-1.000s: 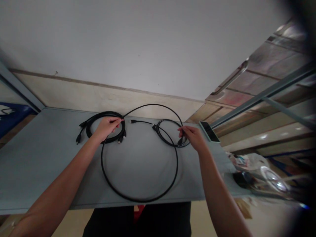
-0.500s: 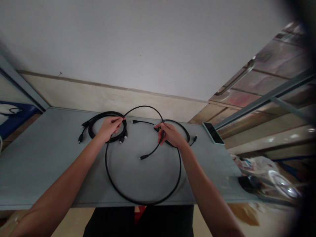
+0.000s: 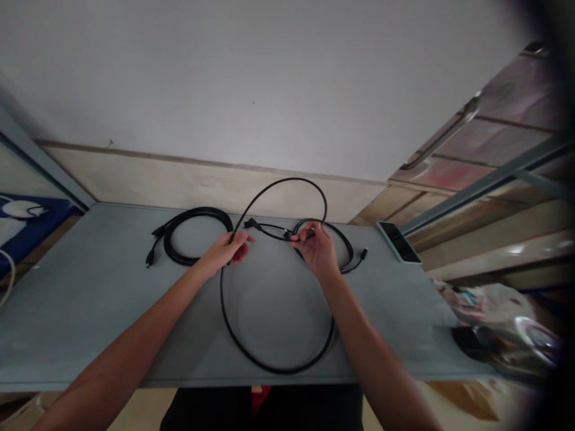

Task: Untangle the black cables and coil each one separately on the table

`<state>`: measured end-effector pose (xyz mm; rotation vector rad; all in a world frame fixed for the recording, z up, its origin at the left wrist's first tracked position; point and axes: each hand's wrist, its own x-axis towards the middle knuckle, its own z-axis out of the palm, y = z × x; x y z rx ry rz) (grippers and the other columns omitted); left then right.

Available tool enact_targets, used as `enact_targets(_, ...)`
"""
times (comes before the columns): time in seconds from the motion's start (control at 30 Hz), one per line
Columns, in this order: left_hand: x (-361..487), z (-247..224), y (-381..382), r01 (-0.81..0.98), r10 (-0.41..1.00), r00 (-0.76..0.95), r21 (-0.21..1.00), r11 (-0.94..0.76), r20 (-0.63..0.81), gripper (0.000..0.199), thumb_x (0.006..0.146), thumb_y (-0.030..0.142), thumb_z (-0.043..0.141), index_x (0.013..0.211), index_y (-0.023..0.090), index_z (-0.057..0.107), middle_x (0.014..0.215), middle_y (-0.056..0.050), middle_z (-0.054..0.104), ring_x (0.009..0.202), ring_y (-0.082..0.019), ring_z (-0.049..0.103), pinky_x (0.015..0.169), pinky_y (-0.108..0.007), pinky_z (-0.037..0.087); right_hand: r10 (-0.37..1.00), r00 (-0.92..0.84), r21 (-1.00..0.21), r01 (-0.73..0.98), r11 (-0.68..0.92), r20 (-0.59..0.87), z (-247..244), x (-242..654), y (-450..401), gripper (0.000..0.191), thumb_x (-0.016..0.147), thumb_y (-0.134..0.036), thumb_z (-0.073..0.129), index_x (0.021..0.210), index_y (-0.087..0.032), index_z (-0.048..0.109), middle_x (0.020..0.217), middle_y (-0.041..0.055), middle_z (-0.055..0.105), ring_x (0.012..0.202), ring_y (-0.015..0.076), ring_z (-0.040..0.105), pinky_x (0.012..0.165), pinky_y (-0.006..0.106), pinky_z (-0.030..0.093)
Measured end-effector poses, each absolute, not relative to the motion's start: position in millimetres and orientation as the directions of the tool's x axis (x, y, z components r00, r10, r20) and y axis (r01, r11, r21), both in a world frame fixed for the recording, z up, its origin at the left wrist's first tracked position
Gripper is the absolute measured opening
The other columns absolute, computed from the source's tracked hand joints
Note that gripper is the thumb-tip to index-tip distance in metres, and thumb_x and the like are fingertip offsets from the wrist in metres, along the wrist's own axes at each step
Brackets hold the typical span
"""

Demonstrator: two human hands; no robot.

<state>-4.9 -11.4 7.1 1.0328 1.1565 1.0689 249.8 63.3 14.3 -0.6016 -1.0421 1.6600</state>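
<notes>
Head view: on the grey worktop (image 3: 81, 311), the left hand (image 3: 223, 252) curls its fingers shut round a thin black cable (image 3: 277, 371) at 11 o'clock, the right hand (image 3: 317, 248) pinches it at 1 o'clock by a black plug (image 3: 287, 235), the grip spreading a loose loop, with a coiled cable (image 3: 179, 251) at 10 o'clock

The left hand (image 3: 224, 252) curled palm-down, its fingers pointing toward 3 o'clock; the right hand (image 3: 317, 250), apart from it at 3 o'clock, pinched upward toward 11 o'clock; the bare left forearm (image 3: 135, 335) rose from 7 o'clock; the right forearm (image 3: 359, 326) rose from 5 o'clock.
</notes>
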Motion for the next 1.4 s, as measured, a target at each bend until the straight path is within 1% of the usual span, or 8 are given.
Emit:
enact_targets(0.17, -1.2, 17.3, -15.1, -0.207, 0.997, 0.064, 0.976, 0.063, -0.051, 0.043, 0.085, 0.055, 0.063, 0.1, 0.015, 0.061, 0.095, -0.01, 0.069, 0.084, -0.017, 0.066, 0.067, -0.025, 0.052, 0.798, -0.599, -0.884, -0.407, -0.231, 0.068, 13.7, 229.3, 38.1, 0.028, 0.091, -0.048, 0.06, 0.088, -0.02, 0.064, 0.079, 0.0043, 0.066, 0.094, 0.0225, 0.069, 0.086, 0.042, 0.057)
enact_targets(0.33, -10.6, 22.7, -14.7, -0.39, 0.997, 0.056, 0.919, 0.064, -0.046, 0.04, 0.087, 0.056, 0.061, 0.078, 0.019, 0.047, 0.054, 0.007, 0.046, 0.052, -0.009, 0.052, 0.067, -0.029, 0.054, 0.668, -0.744, -0.933, -0.238, -0.269, -0.002, 14.9, 227.6, 29.5, 0.025, 0.084, -0.04, 0.071, 0.084, -0.015, 0.07, 0.082, 0.0073, 0.069, 0.089, 0.0217, 0.069, 0.092, 0.042, 0.052)
enact_targets(0.47, -15.5, 26.1, -18.0, -0.356, 0.951, 0.228, 0.891, 0.283, -0.211, 0.04, 0.09, 0.06, 0.054, 0.083, 0.022, 0.044, 0.049, 0.013, 0.024, 0.036, -0.004, 0.016, 0.035, -0.015, 0.026, 0.746, -0.666, -0.912, -0.294, -0.286, -0.019, 15.1, 237.5, 40.3, 0.017, 0.088, -0.034, 0.067, 0.093, -0.018, 0.069, 0.053, -0.0076, 0.043, 0.045, 0.0074, 0.046, 0.06, 0.027, 0.051)
enact_targets(0.6, -14.2, 28.9, -25.2, -0.121, 0.77, 0.477, 0.835, 0.536, -0.425, 0.039, 0.088, 0.06, 0.057, 0.087, 0.023, 0.045, 0.051, 0.012, 0.023, 0.037, -0.004, 0.013, 0.034, -0.015, 0.008, 0.752, -0.658, -0.953, -0.196, -0.233, -0.049, 14.0, 238.9, 43.0, 0.022, 0.087, -0.035, 0.067, 0.101, -0.018, 0.068, 0.051, -0.0103, 0.033, 0.04, 0.0049, 0.026, 0.042, 0.02, 0.033)
enact_targets(0.8, -5.8, 26.0, -27.3, -0.101, 0.8, 0.437, 0.862, 0.497, -0.411, 0.036, 0.086, 0.054, 0.063, 0.096, 0.023, 0.046, 0.063, 0.009, 0.031, 0.04, -0.002, 0.02, 0.036, -0.014, 0.01, 0.744, -0.662, -0.996, 0.036, -0.083, -0.086, 5.4, 229.2, 37.0, 0.032, 0.087, -0.046, 0.064, 0.093, -0.015, 0.068, 0.049, -0.0093, 0.033, 0.04, 0.0052, 0.027, 0.039, 0.02, 0.024)
enact_targets(0.97, -7.5, 21.7, -19.8, -0.155, 0.88, 0.306, 0.893, 0.423, -0.364, 0.036, 0.091, 0.053, 0.054, 0.099, 0.018, 0.055, 0.064, 0.008, 0.028, 0.041, -0.003, 0.018, 0.036, -0.016, 0.012, 0.872, -0.489, -0.997, -0.043, -0.058, -0.029, -0.2, 232.5, 49.7, 0.031, 0.086, -0.048, 0.063, 0.083, -0.018, 0.063, 0.046, -0.0105, 0.029, 0.038, 0.0055, 0.025, 0.038, 0.02, 0.025)
enact_targets(1.2, -5.9, 20.9, -20.2, 0.036, 0.901, 0.261, 0.936, 0.351, -0.348, 0.036, 0.093, 0.053, 0.048, 0.091, 0.018, 0.054, 0.057, 0.009, 0.026, 0.04, -0.006, 0.023, 0.037, -0.019, 0.017, 0.909, -0.417, -0.998, -0.058, -0.018, 0.008, -0.1, 236.2, 55.1, 0.032, 0.085, -0.05, 0.064, 0.079, -0.019, 0.062, 0.05, -0.0084, 0.033, 0.04, 0.0064, 0.03, 0.039, 0.021, 0.032)
enact_targets(1.4, -6.6, 21.9, -23.0, 0.102, 0.832, 0.345, 0.899, 0.426, -0.434, 0.036, 0.092, 0.057, 0.047, 0.085, 0.021, 0.047, 0.058, 0.009, 0.026, 0.04, -0.006, 0.022, 0.038, -0.019, 0.014, 0.836, -0.525, -0.924, 0.216, 0.315, 0.162, 4.5, 230.6, 42.0, 0.036, 0.087, -0.04, 0.063, 0.119, -0.024, 0.068, 0.078, -0.0004, 0.062, 0.047, 0.0071, 0.041, 0.044, 0.022, 0.036)
